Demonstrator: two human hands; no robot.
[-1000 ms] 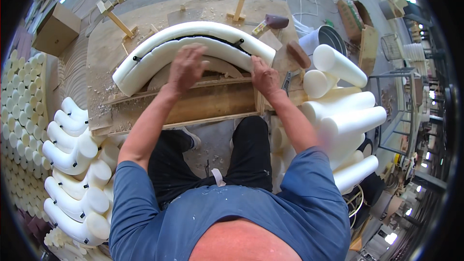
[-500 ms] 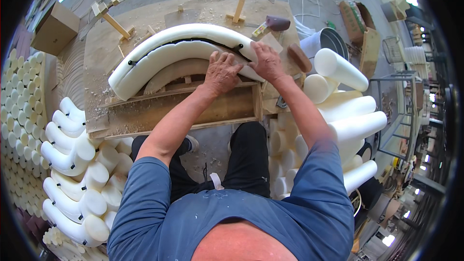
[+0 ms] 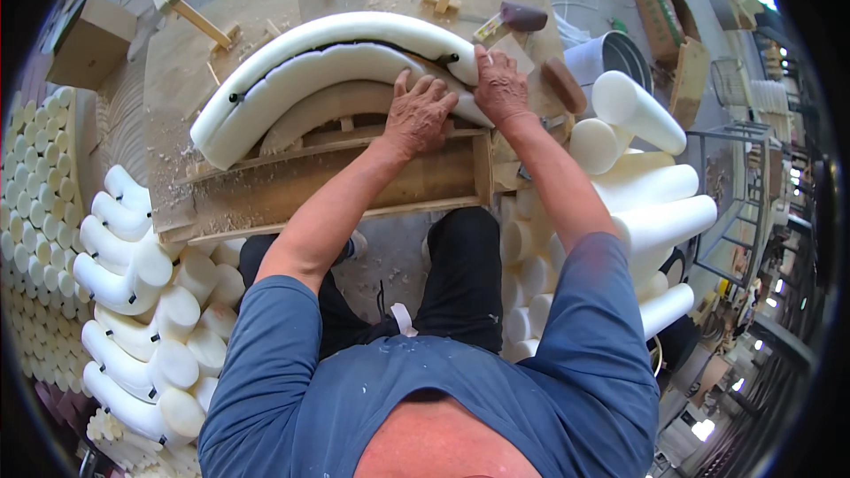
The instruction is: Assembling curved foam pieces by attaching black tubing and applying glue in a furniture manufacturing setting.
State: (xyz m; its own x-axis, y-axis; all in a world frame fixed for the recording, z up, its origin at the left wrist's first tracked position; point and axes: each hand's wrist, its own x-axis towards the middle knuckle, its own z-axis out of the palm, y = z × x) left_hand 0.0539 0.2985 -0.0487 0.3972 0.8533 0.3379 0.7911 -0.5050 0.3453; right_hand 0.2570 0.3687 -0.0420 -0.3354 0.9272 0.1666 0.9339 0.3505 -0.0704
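A long white foam tube [image 3: 336, 28], bent in an arc and split along its length, lies on a curved wooden form [image 3: 310, 113]. A dark strip runs inside the split, with a black knob near each end. My left hand [image 3: 420, 113] has its fingers curled over the inner lip of the foam, right of its middle. Close beside it, my right hand [image 3: 502, 87] grips the foam's right end around the split. What lies under both palms is hidden.
Behind the foam, a mallet-like tool [image 3: 522, 16] and a brown block [image 3: 563, 86] lie on the dusty board. Wooden posts [image 3: 202, 22] stand at the back. White foam rolls [image 3: 664, 223] are piled at right, curved foam pieces [image 3: 119, 283] at left. A metal bucket [image 3: 611, 57] stands far right.
The view has shifted slightly, so the bench sits higher. My right hand has turned a little, its fingers now pressed together at the foam's end. My left hand stays on the inner lip.
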